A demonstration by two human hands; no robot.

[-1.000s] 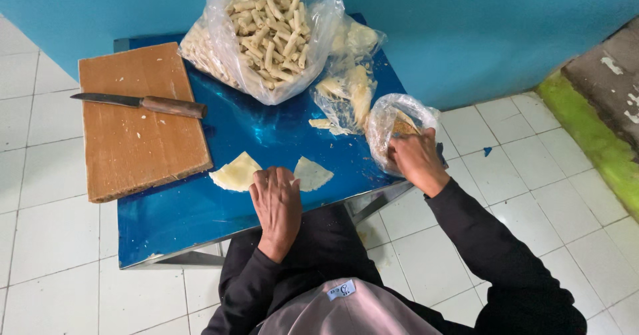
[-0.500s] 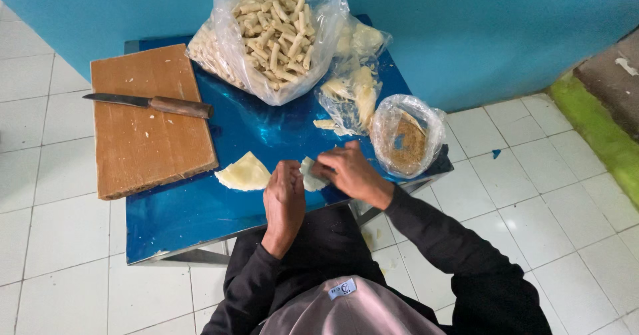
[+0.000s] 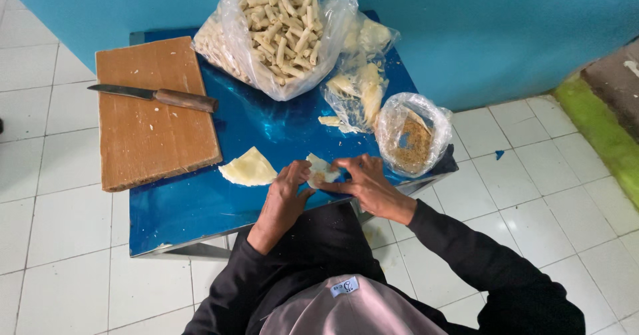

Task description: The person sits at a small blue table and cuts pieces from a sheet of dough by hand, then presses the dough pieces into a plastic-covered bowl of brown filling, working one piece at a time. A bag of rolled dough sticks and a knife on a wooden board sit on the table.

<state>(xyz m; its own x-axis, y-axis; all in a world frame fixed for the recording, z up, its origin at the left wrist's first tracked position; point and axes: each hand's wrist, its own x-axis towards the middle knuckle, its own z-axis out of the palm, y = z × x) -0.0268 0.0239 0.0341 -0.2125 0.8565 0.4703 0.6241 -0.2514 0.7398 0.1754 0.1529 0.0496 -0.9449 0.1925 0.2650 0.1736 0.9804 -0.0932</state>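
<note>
Both hands meet over a pale triangular dough wrapper (image 3: 323, 170) near the front edge of the blue table (image 3: 193, 208). My left hand (image 3: 287, 192) touches its left side and my right hand (image 3: 363, 182) pinches its right side, folding it. A second flat wrapper (image 3: 247, 168) lies just left of my left hand. A small clear bag of brown filling (image 3: 413, 138) stands open to the right of my right hand.
A wooden cutting board (image 3: 150, 112) with a knife (image 3: 156, 95) across it sits at the table's left. A large clear bag of rolled pastry sticks (image 3: 279, 25) and a smaller bag of wrappers (image 3: 359, 85) stand at the back. White tiled floor surrounds the table.
My right hand came away from the bag of filling and moved left to the wrapper, where both hands now fold it. The camera view shifted slightly.
</note>
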